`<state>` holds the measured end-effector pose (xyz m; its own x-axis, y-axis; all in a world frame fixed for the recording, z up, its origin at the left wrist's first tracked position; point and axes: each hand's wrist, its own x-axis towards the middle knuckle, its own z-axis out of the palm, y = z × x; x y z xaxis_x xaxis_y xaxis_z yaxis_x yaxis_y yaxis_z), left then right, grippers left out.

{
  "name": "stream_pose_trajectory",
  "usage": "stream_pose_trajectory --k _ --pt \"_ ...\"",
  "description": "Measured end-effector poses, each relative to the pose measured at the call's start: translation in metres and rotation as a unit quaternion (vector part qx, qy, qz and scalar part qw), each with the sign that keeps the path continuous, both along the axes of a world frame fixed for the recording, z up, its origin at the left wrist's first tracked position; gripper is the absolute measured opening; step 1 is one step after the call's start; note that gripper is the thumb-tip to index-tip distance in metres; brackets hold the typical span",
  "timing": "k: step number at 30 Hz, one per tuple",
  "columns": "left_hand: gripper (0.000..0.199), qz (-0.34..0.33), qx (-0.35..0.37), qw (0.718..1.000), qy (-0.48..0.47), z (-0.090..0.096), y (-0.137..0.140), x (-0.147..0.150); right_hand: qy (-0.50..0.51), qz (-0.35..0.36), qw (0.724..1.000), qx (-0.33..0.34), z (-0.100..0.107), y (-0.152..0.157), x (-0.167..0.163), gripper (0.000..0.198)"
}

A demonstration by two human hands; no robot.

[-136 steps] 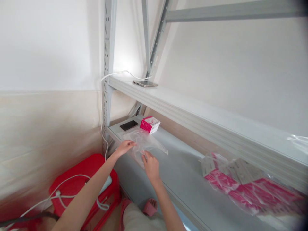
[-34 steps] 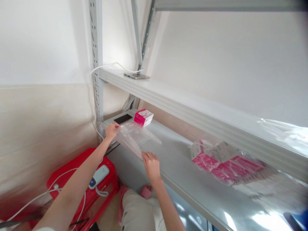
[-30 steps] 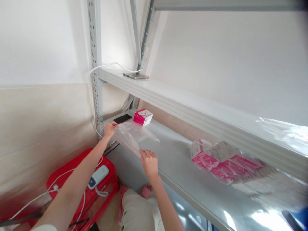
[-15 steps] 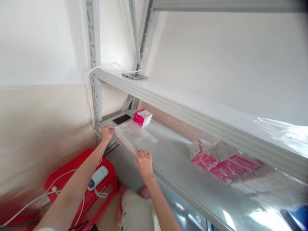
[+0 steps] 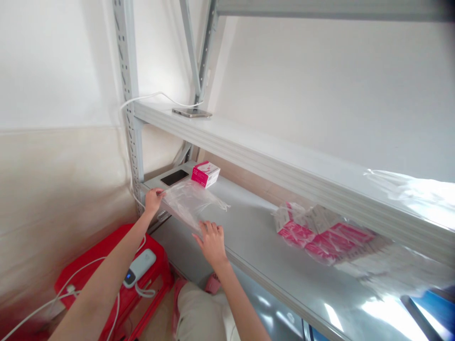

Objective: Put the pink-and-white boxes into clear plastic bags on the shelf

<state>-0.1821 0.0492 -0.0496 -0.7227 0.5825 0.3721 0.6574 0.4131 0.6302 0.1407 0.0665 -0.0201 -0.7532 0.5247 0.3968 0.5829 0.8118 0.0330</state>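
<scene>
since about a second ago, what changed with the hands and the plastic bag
The right hand has let go its pinch on the near edge of the clear plastic bag and now lies flat, fingers spread. The left hand still grips the bag's far corner. The pink box and black phone stayed put.

Print on the pink box (image 5: 205, 173) and blurred pink packets (image 5: 322, 234) unreadable.

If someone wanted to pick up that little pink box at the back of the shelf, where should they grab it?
Probably across the two long sides of the pink box, coming down from above: it lies flat, its top bare, with the phone close beside one end and the clear bag in front.
</scene>
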Motion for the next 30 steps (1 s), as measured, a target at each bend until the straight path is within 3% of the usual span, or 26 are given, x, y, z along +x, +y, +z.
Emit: stream_pose_trajectory --k 4,6,9,11,13,17,22,25,27,30 --pt "0.046 0.048 0.058 0.983 0.165 0.016 -0.021 0.031 0.083 -0.068 0.994 -0.025 0.017 0.045 0.013 0.046" --pt "0.051 -0.060 0.058 0.961 0.265 0.023 -0.032 0.055 0.092 -0.109 0.989 -0.042 0.022 0.082 0.016 0.058" --pt "0.065 -0.299 -0.007 0.867 0.400 0.026 -0.039 0.095 0.043 -0.097 0.985 -0.139 0.022 0.135 0.014 0.069" --pt "0.068 -0.366 -0.045 0.817 0.444 0.022 -0.034 0.120 0.021 -0.071 0.977 -0.200 0.018 0.159 0.011 0.058" --pt "0.062 -0.386 -0.059 0.795 0.465 0.014 -0.023 0.139 0.029 -0.053 0.972 -0.229 0.013 0.171 0.007 0.042" --pt "0.045 -0.411 -0.056 0.779 0.470 -0.001 -0.001 0.158 0.057 -0.016 0.965 -0.256 0.008 0.175 0.005 0.025" --pt "0.039 -0.444 -0.058 0.781 0.435 0.001 0.005 0.163 0.112 0.002 0.945 -0.308 0.004 0.173 0.011 0.036" --pt "0.048 -0.465 -0.074 0.773 0.426 0.005 0.002 0.165 0.142 -0.002 0.925 -0.353 0.003 0.174 0.014 0.045" --pt "0.052 -0.468 -0.084 0.764 0.435 0.004 0.000 0.166 0.151 -0.008 0.919 -0.364 0.002 0.173 0.014 0.039" --pt "0.042 -0.458 -0.083 0.752 0.467 -0.001 -0.001 0.167 0.159 -0.025 0.918 -0.362 0.001 0.169 0.010 0.033"
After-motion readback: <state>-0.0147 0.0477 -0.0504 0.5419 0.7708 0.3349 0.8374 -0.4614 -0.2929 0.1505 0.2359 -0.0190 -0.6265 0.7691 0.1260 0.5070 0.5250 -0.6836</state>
